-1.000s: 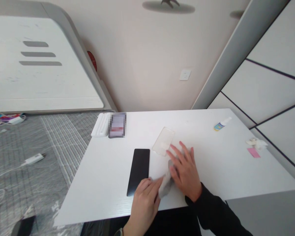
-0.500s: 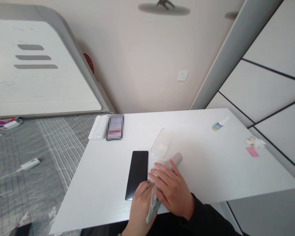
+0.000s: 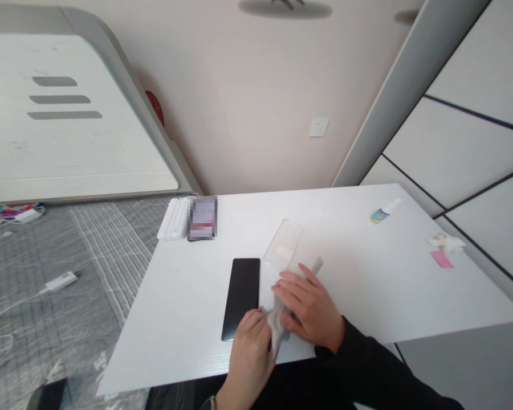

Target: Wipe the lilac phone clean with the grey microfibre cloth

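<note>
A light grey cloth [image 3: 276, 330] hangs between my two hands above the front of the white table [image 3: 171, 319]. My left hand [image 3: 251, 347] has its fingers wrapped round the cloth's near part. My right hand [image 3: 311, 307] lies across the cloth from the right, long fingers over it and thumb below, and one end sticks out past the fingertips. Just left of the cloth a black phone [image 3: 241, 299] lies flat, screen side up as far as I can tell. Behind the hands lies a clear phone case [image 3: 284, 244].
At the back left sit a white tray-like case [image 3: 173, 219] and a device with a blurred screen [image 3: 202, 218]. A small spray bottle [image 3: 385, 212] lies at the back right, near crumpled white tissue [image 3: 447, 243] and a pink slip [image 3: 441, 259]. Left of the table, a cable adapter [image 3: 62, 281] rests on grey bedding.
Both hands and the cloth have shifted slightly right in view. The cloth's far end looks narrower now. The camera view has moved a little; the phone and case stay put on the table.
</note>
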### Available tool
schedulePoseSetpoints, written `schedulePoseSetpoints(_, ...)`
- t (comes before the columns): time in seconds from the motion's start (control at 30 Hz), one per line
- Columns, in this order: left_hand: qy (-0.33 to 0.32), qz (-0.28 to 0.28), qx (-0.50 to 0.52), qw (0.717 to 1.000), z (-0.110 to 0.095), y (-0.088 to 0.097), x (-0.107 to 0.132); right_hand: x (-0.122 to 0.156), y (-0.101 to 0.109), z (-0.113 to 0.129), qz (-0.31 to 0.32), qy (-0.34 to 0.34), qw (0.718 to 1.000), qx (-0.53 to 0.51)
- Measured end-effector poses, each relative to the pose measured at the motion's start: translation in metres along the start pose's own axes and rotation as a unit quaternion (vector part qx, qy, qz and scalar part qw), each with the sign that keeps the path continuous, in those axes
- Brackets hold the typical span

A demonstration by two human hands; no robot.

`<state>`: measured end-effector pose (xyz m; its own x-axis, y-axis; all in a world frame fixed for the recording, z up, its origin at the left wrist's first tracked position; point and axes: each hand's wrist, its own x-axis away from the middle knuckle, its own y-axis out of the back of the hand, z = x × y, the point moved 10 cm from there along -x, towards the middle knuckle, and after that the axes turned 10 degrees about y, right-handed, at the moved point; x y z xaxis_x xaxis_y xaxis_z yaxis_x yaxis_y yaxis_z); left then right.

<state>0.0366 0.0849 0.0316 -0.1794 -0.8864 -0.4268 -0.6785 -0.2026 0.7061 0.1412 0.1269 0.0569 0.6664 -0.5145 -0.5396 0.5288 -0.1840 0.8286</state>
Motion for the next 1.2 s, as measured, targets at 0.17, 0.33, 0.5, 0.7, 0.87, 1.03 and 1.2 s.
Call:
schedulePoseSetpoints(0.17,-0.004,0.014,0.000,1.000,-0.003,-0.003,-0.001,0.001,0.007,-0.015,-0.009,-0.058,0.998,0.018)
schedulePoseSetpoints(0.33,-0.019,0.004,0.009,1.000,-0.001,-0.003,0.003,0.000,-0.005,0.015,0.008,0.025,1.000,-0.011)
schedulePoseSetpoints(0.5,0.003,0.019,0.003,1.000,-0.003,-0.002,-0.003,0.008,0.014,-0.037,-0.011,-0.068,0.997,0.030)
schedulePoseSetpoints(0.7,-0.017,0.011,0.018,1.000,0.000,-0.002,0.003,0.000,-0.005,0.011,0.016,0.018,1.000,-0.013)
schedulePoseSetpoints(0.87,0.005,0.026,0.008,1.000,0.000,-0.005,-0.001,0.007,0.008,-0.028,-0.015,-0.061,0.998,0.007)
schedulePoseSetpoints(1.03,-0.024,-0.012,0.036,0.999,-0.013,0.010,-0.005,-0.002,0.016,0.006,-0.049,-0.034,0.998,-0.033)
schedulePoseSetpoints(1.2,-0.053,-0.058,0.079,0.994,-0.026,0.030,0.001,-0.006,0.042,0.043,-0.162,-0.060,0.982,-0.077)
